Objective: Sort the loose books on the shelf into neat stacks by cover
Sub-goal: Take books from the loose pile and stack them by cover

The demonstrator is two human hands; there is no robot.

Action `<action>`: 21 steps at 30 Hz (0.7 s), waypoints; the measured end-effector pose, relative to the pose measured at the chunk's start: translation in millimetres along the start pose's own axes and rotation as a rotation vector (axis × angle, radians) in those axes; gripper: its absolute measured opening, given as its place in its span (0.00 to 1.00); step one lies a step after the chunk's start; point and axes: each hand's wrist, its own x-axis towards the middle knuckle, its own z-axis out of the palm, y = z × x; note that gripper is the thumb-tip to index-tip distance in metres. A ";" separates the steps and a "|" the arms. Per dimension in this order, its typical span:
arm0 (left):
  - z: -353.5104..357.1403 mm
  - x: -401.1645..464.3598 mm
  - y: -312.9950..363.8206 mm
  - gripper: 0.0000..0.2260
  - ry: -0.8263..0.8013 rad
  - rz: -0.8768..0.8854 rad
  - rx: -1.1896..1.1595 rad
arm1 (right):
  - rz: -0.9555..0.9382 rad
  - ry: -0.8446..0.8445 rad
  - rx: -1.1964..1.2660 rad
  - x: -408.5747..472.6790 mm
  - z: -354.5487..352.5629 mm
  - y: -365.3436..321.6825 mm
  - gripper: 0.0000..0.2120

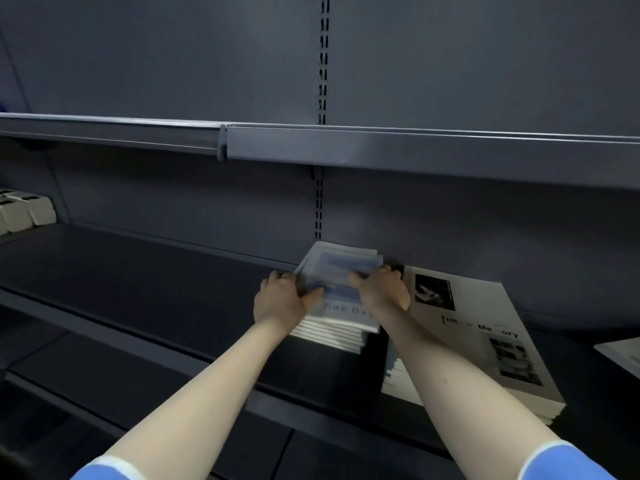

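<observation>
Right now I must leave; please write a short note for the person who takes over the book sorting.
Left hand and right hand both grip the top blue-cover books on their stack, squaring them.
Blue stack stands at the shelf back; grey-cover stack lies just right of it, neat.
Another book shows at the far right edge, not yet sorted.
Left: align the top blue books, then check that book.

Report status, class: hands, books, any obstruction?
Left hand and right hand both grip the blue-cover stack, top books askew. Grey-cover stack sits beside it on the right. Nothing blocking on the shelf.
</observation>
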 end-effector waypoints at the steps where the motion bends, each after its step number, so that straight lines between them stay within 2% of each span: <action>1: 1.4 2.7 -1.2 0.28 -0.019 -0.001 -0.040 | -0.004 -0.002 -0.009 1.6 0.7 -1.0 0.34; 7: 8.6 19.3 -6.0 0.20 -0.084 0.009 -0.092 | -0.006 -0.032 -0.025 13.4 5.6 -8.2 0.34; 11: 10.5 33.7 -8.4 0.20 -0.098 0.010 -0.044 | 0.015 -0.047 -0.030 22.6 9.6 -11.6 0.36; 21: 16.0 61.0 -6.6 0.19 -0.086 -0.002 -0.012 | 0.051 -0.036 -0.017 46.0 18.0 -19.7 0.33</action>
